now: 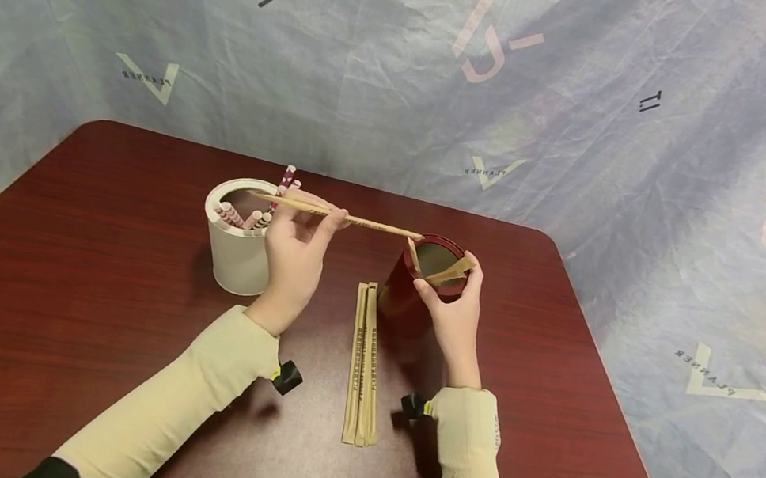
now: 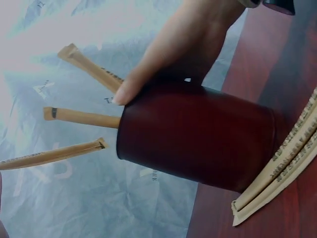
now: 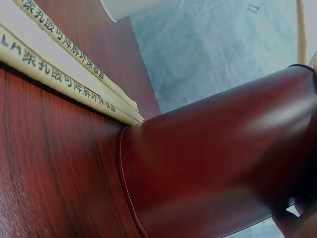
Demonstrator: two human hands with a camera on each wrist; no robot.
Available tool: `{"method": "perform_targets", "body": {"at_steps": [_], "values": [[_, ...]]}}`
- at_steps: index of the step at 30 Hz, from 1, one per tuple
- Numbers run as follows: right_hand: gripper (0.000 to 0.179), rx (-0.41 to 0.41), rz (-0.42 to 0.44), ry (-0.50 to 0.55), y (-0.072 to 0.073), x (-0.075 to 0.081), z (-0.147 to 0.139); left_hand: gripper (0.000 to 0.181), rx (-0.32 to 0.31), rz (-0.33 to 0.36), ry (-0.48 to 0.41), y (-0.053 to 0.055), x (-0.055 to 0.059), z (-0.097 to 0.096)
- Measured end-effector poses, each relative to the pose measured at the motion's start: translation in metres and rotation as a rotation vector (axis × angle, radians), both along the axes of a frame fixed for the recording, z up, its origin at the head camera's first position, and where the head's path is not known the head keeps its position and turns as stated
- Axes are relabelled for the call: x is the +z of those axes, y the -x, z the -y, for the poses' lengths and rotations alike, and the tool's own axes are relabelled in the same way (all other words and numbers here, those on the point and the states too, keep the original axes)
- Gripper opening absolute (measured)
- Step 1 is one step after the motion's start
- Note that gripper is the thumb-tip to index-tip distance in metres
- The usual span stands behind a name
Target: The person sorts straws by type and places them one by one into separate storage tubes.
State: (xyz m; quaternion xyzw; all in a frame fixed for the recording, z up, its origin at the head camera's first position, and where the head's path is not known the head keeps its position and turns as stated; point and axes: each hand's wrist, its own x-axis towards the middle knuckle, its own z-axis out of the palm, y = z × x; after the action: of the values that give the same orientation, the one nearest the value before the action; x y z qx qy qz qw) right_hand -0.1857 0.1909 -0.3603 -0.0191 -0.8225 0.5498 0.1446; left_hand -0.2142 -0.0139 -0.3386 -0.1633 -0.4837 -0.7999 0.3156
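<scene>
My left hand (image 1: pixel 291 269) pinches a paper-wrapped straw (image 1: pixel 380 227) between thumb and fingers, holding it nearly level. The straw's right end is close to the mouth of a dark red can (image 1: pixel 402 305). With thumb and fingers spread around its upper side, my right hand (image 1: pixel 455 329) grips that can, which stands on the table. Two wrapped straws stick out of the can: one straw (image 2: pixel 84 117) at mid-mouth, another straw (image 2: pixel 89 67) leaning by the right thumb. In the left wrist view, the held straw (image 2: pixel 54 154) points its crimped end at the can's rim.
Several wrapped straws (image 1: pixel 366 364) lie side by side on the dark red wooden table (image 1: pixel 98 276), left of the red can. A white can (image 1: pixel 233 259) behind my left hand holds several patterned paper straws (image 1: pixel 228 214). A printed grey cloth (image 1: pixel 347 67) hangs behind the table.
</scene>
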Motion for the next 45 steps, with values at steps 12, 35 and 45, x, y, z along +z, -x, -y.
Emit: {"method": "perform_targets", "body": {"at_steps": [12, 35, 45], "values": [[0.083, 0.007, -0.003, -0.004, 0.000, 0.000, 0.000, 0.018, 0.045, -0.014, 0.279, 0.004, -0.012, -0.008], [0.085, -0.002, 0.002, -0.006, 0.002, -0.002, -0.002, 0.019, 0.091, 0.153, 0.521, 0.019, -0.019, -0.040], [0.087, 0.002, 0.000, -0.004, 0.013, -0.017, -0.011, 0.017, 0.088, 0.181, 0.693, 0.021, -0.021, -0.052]]}}
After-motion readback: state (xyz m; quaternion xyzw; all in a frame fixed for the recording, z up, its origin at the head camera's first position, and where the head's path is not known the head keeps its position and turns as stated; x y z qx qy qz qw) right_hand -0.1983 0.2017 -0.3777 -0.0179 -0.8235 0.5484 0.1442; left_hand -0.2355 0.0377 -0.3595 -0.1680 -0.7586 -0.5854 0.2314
